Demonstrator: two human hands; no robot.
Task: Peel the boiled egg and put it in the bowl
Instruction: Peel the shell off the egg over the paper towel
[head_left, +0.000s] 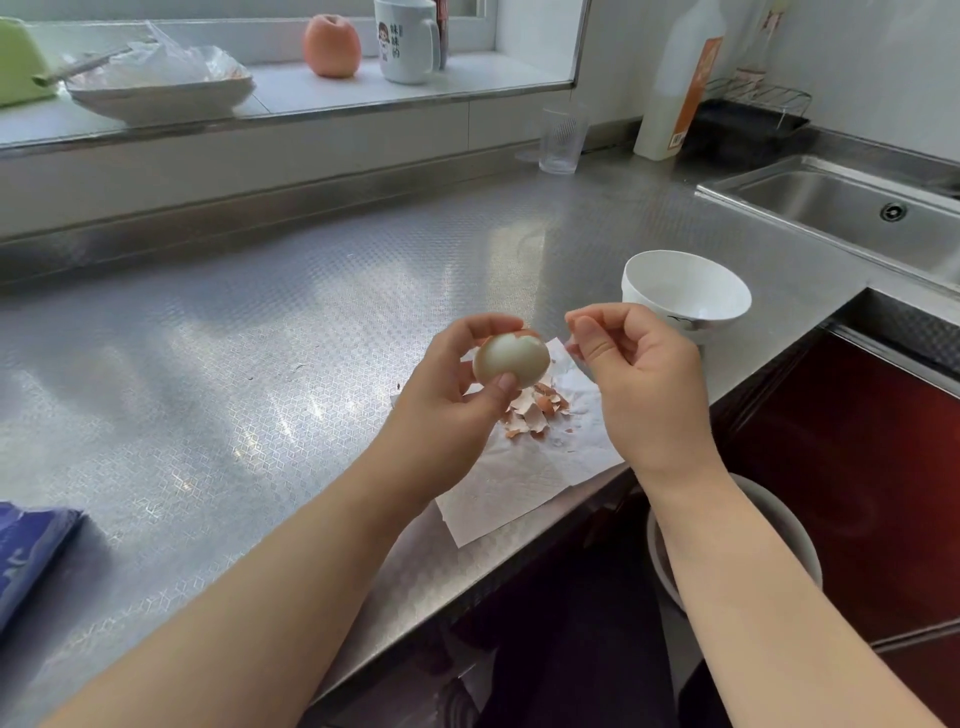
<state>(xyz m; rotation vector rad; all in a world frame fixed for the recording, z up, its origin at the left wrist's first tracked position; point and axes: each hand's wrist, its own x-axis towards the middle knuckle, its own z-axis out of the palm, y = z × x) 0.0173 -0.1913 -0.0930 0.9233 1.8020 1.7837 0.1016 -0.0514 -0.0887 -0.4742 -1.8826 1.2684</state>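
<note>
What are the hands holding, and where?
The left hand holds the partly peeled boiled egg, fingers over its top and thumb under it. The right hand has pinched fingertips; whether they hold a shell bit cannot be told.

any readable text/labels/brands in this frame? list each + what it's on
"妹妹的": printed in a vertical column on the white mug on the windowsill, beside a cartoon figure.
Orange label on the tall white bottle by the sink: print too blurred to read.
Blue packet at the counter's left edge: pattern only, nothing legible.
White bowl: dark mark, not text.
</note>
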